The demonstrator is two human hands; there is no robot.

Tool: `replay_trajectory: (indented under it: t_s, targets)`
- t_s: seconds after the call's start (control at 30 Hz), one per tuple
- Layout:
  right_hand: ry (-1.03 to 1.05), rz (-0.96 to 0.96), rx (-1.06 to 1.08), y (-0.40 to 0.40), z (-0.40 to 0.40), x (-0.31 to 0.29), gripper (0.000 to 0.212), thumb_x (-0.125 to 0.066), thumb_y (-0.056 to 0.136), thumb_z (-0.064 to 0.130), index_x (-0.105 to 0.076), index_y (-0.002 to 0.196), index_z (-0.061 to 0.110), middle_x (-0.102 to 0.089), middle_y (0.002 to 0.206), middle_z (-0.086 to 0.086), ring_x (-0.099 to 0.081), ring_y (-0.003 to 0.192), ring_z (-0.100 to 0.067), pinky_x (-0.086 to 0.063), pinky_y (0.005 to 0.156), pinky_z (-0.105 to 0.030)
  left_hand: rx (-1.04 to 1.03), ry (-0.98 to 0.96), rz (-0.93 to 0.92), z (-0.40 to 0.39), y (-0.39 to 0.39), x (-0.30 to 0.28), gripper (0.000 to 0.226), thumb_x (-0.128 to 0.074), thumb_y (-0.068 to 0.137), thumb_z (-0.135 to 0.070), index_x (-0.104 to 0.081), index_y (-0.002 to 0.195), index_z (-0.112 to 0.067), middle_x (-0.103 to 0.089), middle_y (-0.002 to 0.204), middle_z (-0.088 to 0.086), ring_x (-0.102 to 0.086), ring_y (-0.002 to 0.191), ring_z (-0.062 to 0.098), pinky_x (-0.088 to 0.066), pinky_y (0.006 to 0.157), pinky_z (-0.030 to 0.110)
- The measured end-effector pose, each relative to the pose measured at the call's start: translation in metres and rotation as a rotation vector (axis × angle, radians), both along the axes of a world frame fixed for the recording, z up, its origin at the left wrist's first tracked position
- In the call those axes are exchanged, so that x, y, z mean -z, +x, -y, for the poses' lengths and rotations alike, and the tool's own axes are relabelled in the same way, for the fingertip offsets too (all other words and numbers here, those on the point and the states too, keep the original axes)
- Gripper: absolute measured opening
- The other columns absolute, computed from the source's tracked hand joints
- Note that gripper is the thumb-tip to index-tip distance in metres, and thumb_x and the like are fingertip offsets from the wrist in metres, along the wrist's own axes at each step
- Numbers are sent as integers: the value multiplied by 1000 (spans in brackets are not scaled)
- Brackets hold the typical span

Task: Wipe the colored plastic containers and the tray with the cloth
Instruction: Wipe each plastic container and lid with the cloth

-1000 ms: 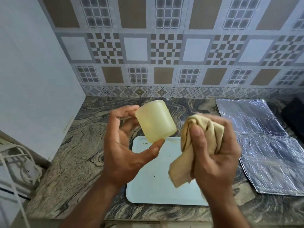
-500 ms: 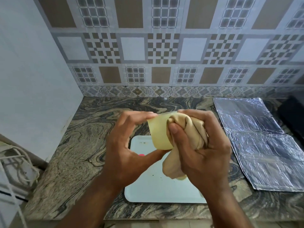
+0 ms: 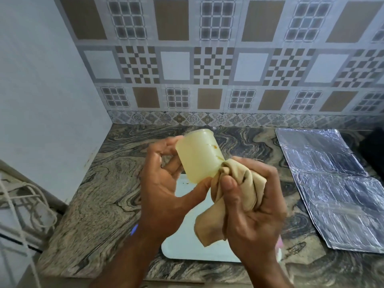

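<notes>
Left hand (image 3: 164,190) grips the pale yellow container (image 3: 197,156), fingers curled behind it and thumb across its lower edge. The container is held in the air above the far end of the white tray (image 3: 182,244), not touching it. Long axis tilted: closed base points up and away toward the tiled wall (image 3: 207,59), mouth points down and to the right, toward the right hand (image 3: 251,206). An orange smear shows on the container's upper right side (small, near the base end).

Right hand is clenched around the bunched beige cloth (image 3: 234,194), thumb pressed on the front. The cloth's top end meets the container's mouth; whether it goes inside is hidden by the folds. A loose tail of cloth hangs below the fist over the tray.

Tray lies flat on the marbled bench (image 3: 99,183), long side running away from the camera, a few dark specks near its far left corner. Foil sheet (image 3: 332,183) lies flat on the bench to the right, well apart from the tray. White cords (image 3: 22,200) at far left, off the bench.
</notes>
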State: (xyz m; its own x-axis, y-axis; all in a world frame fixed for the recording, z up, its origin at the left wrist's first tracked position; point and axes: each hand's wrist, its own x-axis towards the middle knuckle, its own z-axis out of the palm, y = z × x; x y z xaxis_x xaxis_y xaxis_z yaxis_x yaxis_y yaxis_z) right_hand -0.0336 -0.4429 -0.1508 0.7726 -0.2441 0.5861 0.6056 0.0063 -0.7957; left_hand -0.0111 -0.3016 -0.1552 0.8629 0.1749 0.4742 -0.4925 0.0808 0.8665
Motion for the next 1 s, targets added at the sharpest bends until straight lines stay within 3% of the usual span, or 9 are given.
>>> replay_trajectory:
  t_s: [0.1, 0.23, 0.4, 0.5, 0.63, 0.7, 0.8, 0.9, 1.0]
  targets:
    - [-62, 14, 51, 3, 4, 5, 19, -74, 101, 33, -64, 118, 30, -72, 105, 5, -74, 87, -13, -58, 76, -25, 11, 28, -34, -1, -1, -1, 65, -90, 70, -10, -56, 122, -32, -66, 126, -9, -69, 120, 28, -58, 97, 47]
    - [-186, 36, 95, 8, 18, 4, 20, -72, 102, 42, -64, 118, 34, -71, 104, -4, -73, 88, -26, -59, 73, -40, -155, 307, -13, -11, 3, 0, 68, -98, 67, -33, -62, 125, -26, -66, 127, 4, -67, 121, 30, -55, 104, 52]
    - [-315, 46, 121, 16, 28, -11, 20, -77, 95, 29, -69, 113, 23, -70, 105, -4, -70, 96, -21, -55, 83, -29, -146, 517, 90, -10, -3, -6, 73, -98, 66, -28, -65, 132, -26, -62, 119, 4, -67, 111, 27, -57, 94, 47]
    - [-227, -45, 61, 22, 28, -20, 15, -78, 95, 32, -69, 107, 29, -75, 102, -4, -74, 91, -22, -59, 79, -37, -160, 601, 180, -13, -1, -13, 70, -98, 67, -27, -66, 129, -22, -60, 113, 5, -66, 103, 30, -57, 88, 49]
    - [-16, -120, -38, 30, 29, -29, 11, -78, 95, 19, -72, 99, 11, -75, 88, 5, -69, 77, -5, -55, 70, -20, -168, 650, 244, -13, 1, -17, 71, -99, 66, -28, -65, 127, -18, -61, 110, 6, -65, 99, 30, -56, 87, 46]
    - [1, -168, -26, 35, 31, -26, 11, -78, 96, 17, -71, 97, 8, -73, 83, 8, -66, 72, -3, -53, 67, -18, -128, 580, 233, -14, 1, -10, 73, -100, 64, -23, -64, 128, -23, -62, 114, 13, -66, 105, 35, -56, 91, 51]
    - [38, -237, 27, 37, 35, -15, 9, -78, 98, 18, -70, 96, 12, -70, 78, 9, -63, 69, -3, -53, 65, -19, -39, 306, 145, -9, -4, 0, 75, -98, 63, -11, -57, 125, -22, -60, 123, 20, -65, 115, 39, -56, 98, 54]
    - [145, -197, 1, 24, 33, -8, 8, -74, 98, 23, -69, 100, 17, -71, 82, 10, -65, 72, -5, -54, 68, -20, -64, 133, 54, -3, -6, 0, 70, -92, 65, -13, -49, 120, -19, -65, 121, 1, -68, 112, 27, -58, 92, 42]
    - [126, -119, -28, 6, 21, -5, 17, -71, 93, 24, -67, 105, 13, -75, 89, 14, -69, 76, 1, -56, 71, -15, -48, 78, 13, 3, -4, -4, 75, -91, 66, -5, -45, 123, -22, -65, 122, -17, -70, 113, 20, -59, 89, 35]
